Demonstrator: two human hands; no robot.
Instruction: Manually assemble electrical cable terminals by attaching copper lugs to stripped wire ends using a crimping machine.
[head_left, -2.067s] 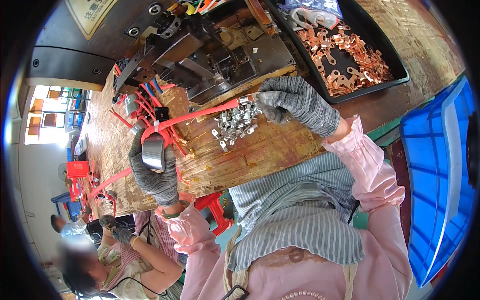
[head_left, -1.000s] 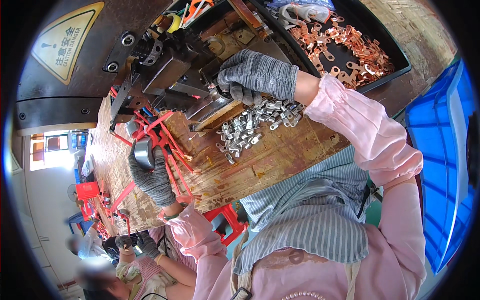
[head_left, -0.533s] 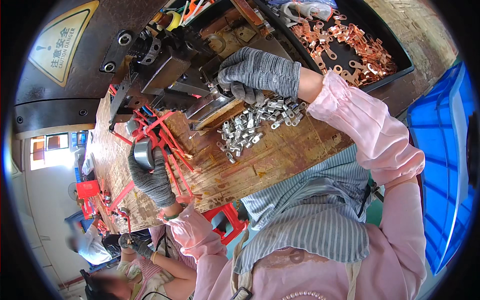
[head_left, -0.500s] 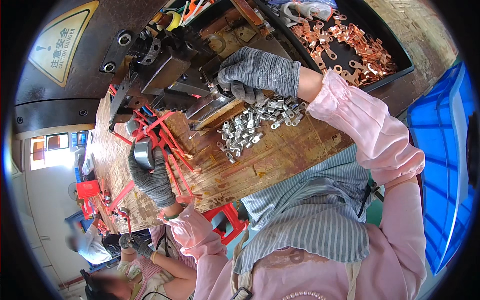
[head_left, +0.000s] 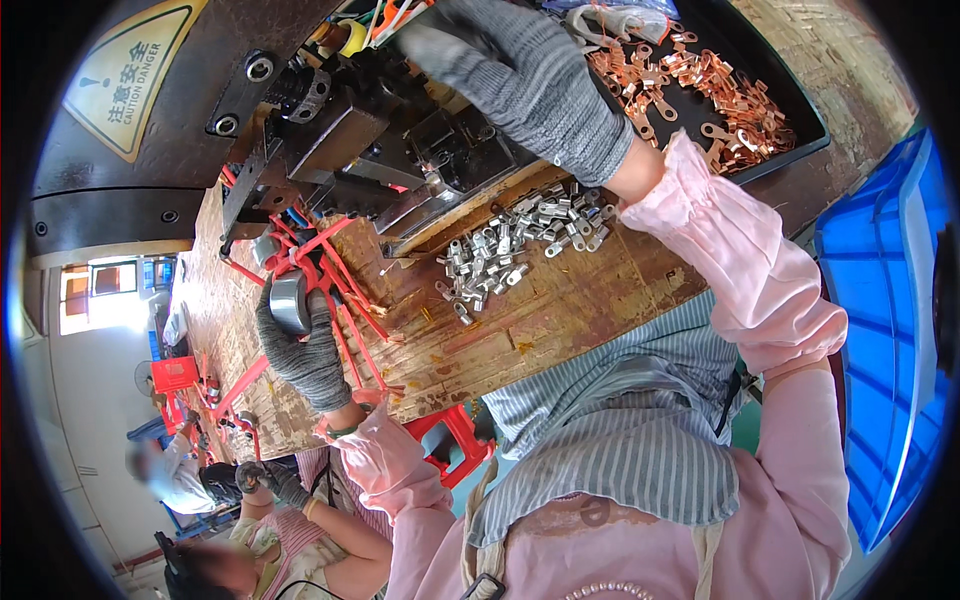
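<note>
Steady the metal ring [head_left: 290,304] within the curled fingers of your left hand [head_left: 305,362]; mind the machine [head_left: 460,150] beside your right hand [head_left: 545,100], whose blurred fingers' spread and grip I can't tell.

Mottled grey left glove [head_left: 300,362], mottled grey right glove [head_left: 545,95], red wires [head_left: 322,241]!
We've got a silver band [head_left: 289,302], silver lugs [head_left: 490,257] and coppery lugs [head_left: 748,130], a black tray [head_left: 790,156], a vivid blue crate [head_left: 872,300]; and we're spotting plain pink sleeves [head_left: 740,245], a grey-and-white striped apron [head_left: 610,475], a yellow-edged sign [head_left: 135,75].
</note>
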